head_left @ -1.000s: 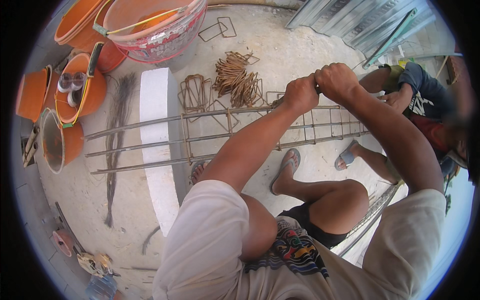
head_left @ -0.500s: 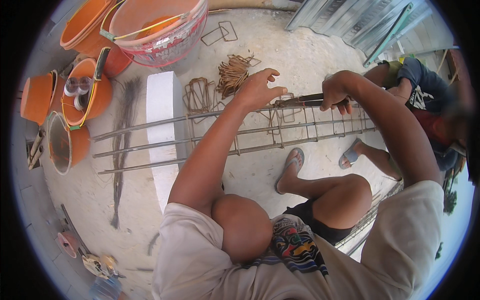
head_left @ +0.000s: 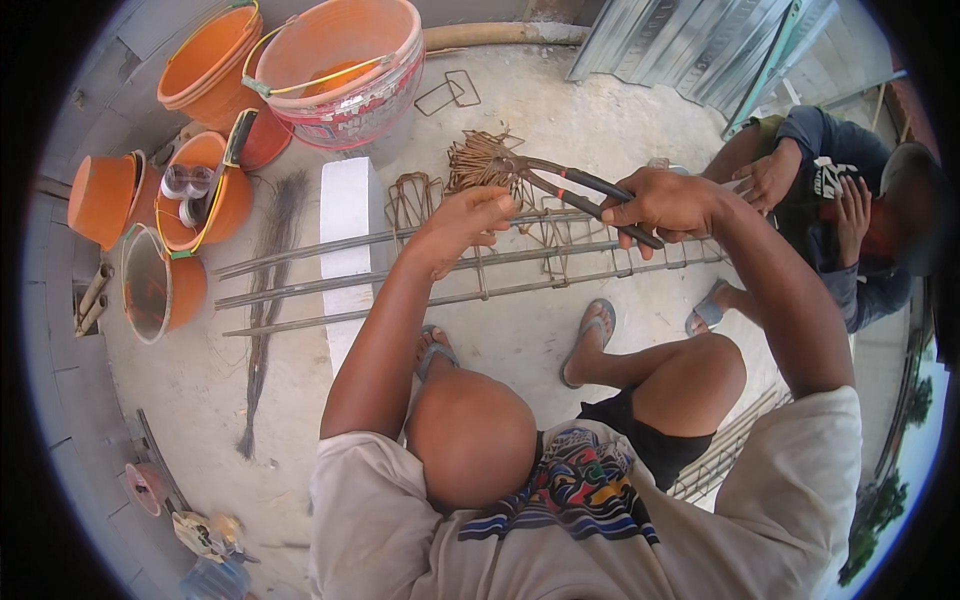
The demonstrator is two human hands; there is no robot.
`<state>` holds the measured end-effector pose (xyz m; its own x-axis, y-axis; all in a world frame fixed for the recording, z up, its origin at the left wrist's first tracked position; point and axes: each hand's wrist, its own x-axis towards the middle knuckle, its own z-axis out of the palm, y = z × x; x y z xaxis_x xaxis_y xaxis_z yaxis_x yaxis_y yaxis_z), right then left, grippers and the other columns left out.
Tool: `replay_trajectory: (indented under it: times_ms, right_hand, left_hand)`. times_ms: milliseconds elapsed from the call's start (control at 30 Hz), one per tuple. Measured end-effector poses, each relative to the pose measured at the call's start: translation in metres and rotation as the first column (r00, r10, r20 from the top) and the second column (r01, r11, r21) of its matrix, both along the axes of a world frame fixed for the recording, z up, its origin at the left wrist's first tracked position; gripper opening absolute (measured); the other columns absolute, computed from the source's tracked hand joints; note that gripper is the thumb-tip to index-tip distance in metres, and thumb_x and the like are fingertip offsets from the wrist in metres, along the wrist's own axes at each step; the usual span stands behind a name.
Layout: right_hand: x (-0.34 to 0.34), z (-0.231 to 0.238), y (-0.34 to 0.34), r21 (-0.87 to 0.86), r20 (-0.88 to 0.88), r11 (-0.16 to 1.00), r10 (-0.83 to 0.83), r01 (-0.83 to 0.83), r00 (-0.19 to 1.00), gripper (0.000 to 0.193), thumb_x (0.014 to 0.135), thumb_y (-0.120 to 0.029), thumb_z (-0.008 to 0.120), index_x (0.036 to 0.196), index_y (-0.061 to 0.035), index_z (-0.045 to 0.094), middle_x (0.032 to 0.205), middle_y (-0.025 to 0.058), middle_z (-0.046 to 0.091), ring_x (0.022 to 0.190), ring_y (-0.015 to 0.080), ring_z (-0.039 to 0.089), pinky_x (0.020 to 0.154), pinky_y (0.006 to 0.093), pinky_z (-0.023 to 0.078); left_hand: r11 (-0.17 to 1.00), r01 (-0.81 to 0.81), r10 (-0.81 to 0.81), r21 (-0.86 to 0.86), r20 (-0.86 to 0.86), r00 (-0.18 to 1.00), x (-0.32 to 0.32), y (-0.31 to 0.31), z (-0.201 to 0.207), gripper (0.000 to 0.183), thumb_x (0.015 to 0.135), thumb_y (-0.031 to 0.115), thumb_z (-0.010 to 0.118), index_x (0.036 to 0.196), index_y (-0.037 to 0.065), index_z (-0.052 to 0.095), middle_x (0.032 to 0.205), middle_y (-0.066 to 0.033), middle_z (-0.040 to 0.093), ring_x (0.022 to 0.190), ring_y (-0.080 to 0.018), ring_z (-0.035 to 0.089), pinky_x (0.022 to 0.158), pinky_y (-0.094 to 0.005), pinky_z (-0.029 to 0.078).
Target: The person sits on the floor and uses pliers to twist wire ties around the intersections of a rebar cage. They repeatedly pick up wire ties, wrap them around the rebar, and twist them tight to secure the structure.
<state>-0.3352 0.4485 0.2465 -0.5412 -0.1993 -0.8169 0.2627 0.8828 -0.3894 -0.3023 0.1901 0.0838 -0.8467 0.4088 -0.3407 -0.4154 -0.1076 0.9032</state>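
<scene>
My right hand grips a pair of pincers with dark handles; the handles are spread and the head points left. Below the pincers' head, my left hand hangs over the steel bars with its fingers curled and the thumb close to them. Whatever it may hold is too small to make out. Long steel bars, joined by square wire stirrups, run across in front of me. Their left ends rest over a white block. Loose stirrups and a rusty stirrup bundle lie beyond.
Orange buckets and a large pail stand at the far left. A bunch of thin tie wire lies under the bar ends. Another person sits at the right, hands raised, near corrugated metal sheets.
The pincers have lifted off the bars and swung up toward the stirrup bundle. My left hand has drawn back and down, its fingers closing. The other person's hands have come up.
</scene>
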Motion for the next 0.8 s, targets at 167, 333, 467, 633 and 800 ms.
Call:
replay_trajectory:
  times_ms: [167, 333, 467, 633, 800]
  right_hand:
    - [0.061, 0.024, -0.05, -0.342, -0.053, 0.938, 0.042, -0.058, 0.998, 0.054, 0.092, -0.041, 0.069, 0.119, 0.0048, 0.061, 0.09, 0.0119, 0.069, 0.064, 0.0161, 0.065, 0.047, 0.0264, 0.044]
    - [0.091, 0.006, -0.049, -0.352, -0.715, 0.901, -0.083, -0.255, 0.694, 0.055, 0.094, -0.043, 0.067, 0.123, 0.0031, 0.062, 0.1, 0.0156, 0.065, 0.086, 0.0168, 0.062, 0.066, 0.0297, 0.049]
    - [0.097, 0.022, -0.043, -0.508, -0.62, 0.838, -0.197, -0.198, 0.759, 0.042, 0.1, -0.036, 0.06, 0.119, 0.0007, 0.066, 0.081, 0.0065, 0.062, 0.072, 0.0133, 0.053, 0.063, 0.0315, 0.046]
    - [0.106, 0.006, -0.057, -0.521, -0.797, 0.838, -0.409, -0.164, 0.444, 0.031, 0.1, -0.025, 0.055, 0.107, 0.0032, 0.065, 0.068, 0.0098, 0.061, 0.062, 0.0173, 0.055, 0.061, 0.0361, 0.046]
    - [0.106, 0.002, -0.078, -0.677, -0.67, 0.729, -0.551, -0.105, 0.497, 0.029, 0.1, -0.025, 0.056, 0.106, 0.0024, 0.064, 0.066, 0.003, 0.055, 0.058, 0.0101, 0.047, 0.054, 0.0287, 0.04]
  left_hand:
    - [0.771, -0.128, 0.225, 0.624, -0.078, 0.971, 0.027, -0.005, 0.067, 0.056, 0.099, 0.04, 0.061, 0.136, 0.0, 0.049, 0.113, -0.0163, 0.067, 0.106, -0.0273, 0.065, 0.082, -0.0353, 0.057]
    - [0.9, -0.227, 0.362, 0.371, -0.348, 0.865, 0.057, -0.043, 0.13, 0.047, 0.099, 0.028, 0.061, 0.131, -0.005, 0.052, 0.118, -0.018, 0.066, 0.102, -0.026, 0.068, 0.07, -0.0293, 0.06]
    - [0.98, -0.196, 0.16, -0.034, -0.45, 0.878, 0.087, -0.077, 0.157, 0.048, 0.098, 0.02, 0.061, 0.138, -0.003, 0.049, 0.125, -0.0186, 0.064, 0.106, -0.0236, 0.067, 0.076, -0.0297, 0.06]
    - [0.952, -0.092, 0.017, -0.293, -0.248, 0.969, 0.125, -0.085, 0.177, 0.056, 0.097, 0.015, 0.059, 0.149, 0.001, 0.041, 0.128, -0.0142, 0.064, 0.117, -0.0218, 0.062, 0.085, -0.0319, 0.058]
    - [0.778, -0.01, -0.111, -0.628, -0.153, 0.982, 0.146, -0.1, 0.149, 0.036, 0.099, 0.02, 0.057, 0.131, 0.003, 0.057, 0.112, -0.0137, 0.07, 0.107, -0.0195, 0.063, 0.088, -0.0348, 0.051]
